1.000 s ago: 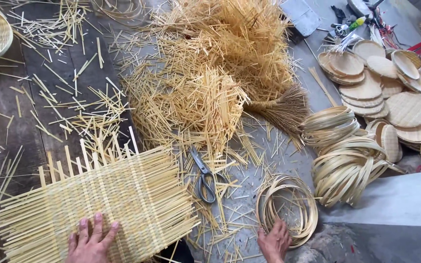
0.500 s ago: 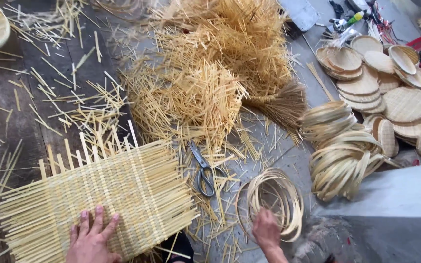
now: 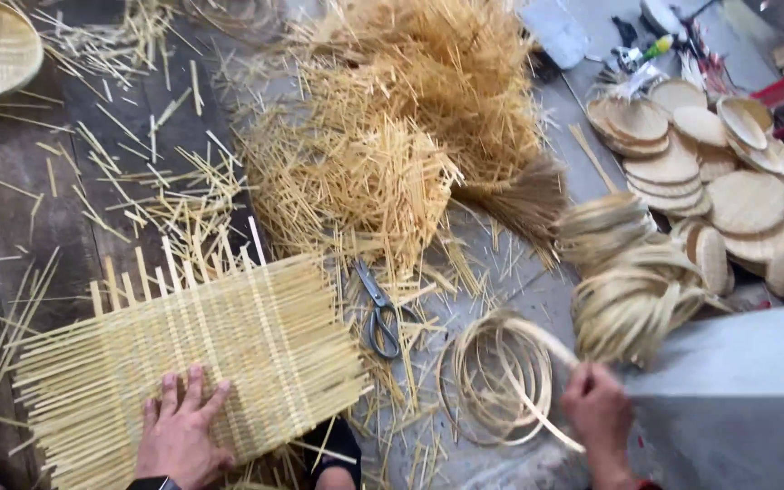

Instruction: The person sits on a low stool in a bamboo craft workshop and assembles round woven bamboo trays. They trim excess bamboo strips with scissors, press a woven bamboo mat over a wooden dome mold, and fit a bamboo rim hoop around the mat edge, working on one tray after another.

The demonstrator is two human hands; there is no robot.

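Mat (image 3: 192,363), woven bamboo, floor's near-left corner: left hand (image 3: 179,436) pressing flat, open; right hand (image 3: 596,413) gripping loose strip (image 3: 537,399) from hoop coil (image 3: 496,377), rim-fitting prob. next.

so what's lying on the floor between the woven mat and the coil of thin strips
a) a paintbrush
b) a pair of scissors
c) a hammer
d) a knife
b: a pair of scissors with dark handles lies among loose sticks, with the woven mat under the left hand on one side and the coil of thin strips by the right hand on the other.
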